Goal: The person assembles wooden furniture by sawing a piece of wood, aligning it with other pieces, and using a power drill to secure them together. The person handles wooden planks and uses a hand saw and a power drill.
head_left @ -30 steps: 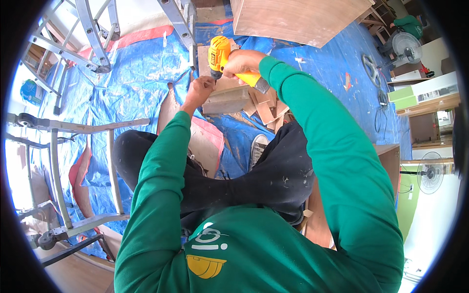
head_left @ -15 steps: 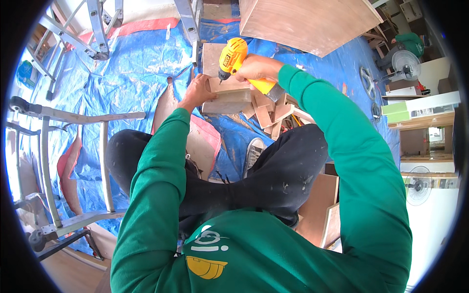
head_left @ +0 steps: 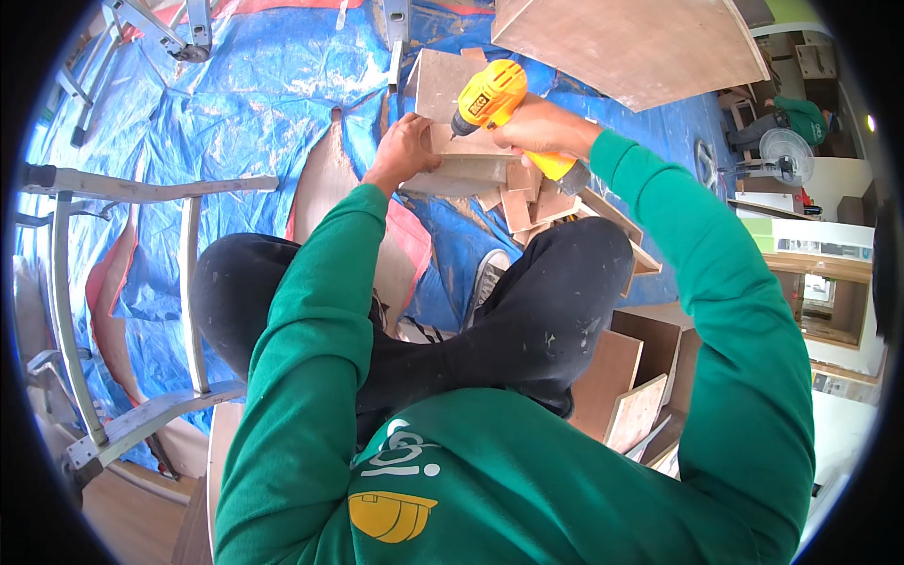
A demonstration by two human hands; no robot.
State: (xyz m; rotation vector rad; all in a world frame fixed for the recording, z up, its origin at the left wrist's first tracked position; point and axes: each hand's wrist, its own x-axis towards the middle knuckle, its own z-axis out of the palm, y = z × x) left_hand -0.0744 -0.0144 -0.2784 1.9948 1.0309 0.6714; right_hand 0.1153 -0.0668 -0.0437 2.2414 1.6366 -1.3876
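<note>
My right hand (head_left: 551, 127) is wrapped round the grip of a yellow cordless drill (head_left: 496, 92). The drill points down to the left, its tip just above a small wooden box (head_left: 450, 83) made of pale boards. At the box's left side, my left hand (head_left: 407, 149) grips the board edge with bent fingers. Part of that grip is hidden, and I cannot tell whether the drill tip touches the wood. Several loose wood offcuts (head_left: 527, 196) lie in a heap to the right of the box, beyond my knee.
A blue tarp (head_left: 254, 104) covers the floor. Metal ladders (head_left: 193, 282) stand on the left. A large wooden cabinet (head_left: 631, 47) is at the far side, and open boxes (head_left: 650, 339) sit by my right hip. A co-worker (head_left: 800, 118) and a fan (head_left: 786, 155) are far right.
The view has shifted, so the scene sits differently. The drill has tilted a little, showing more of its base. Both hands keep their holds.
</note>
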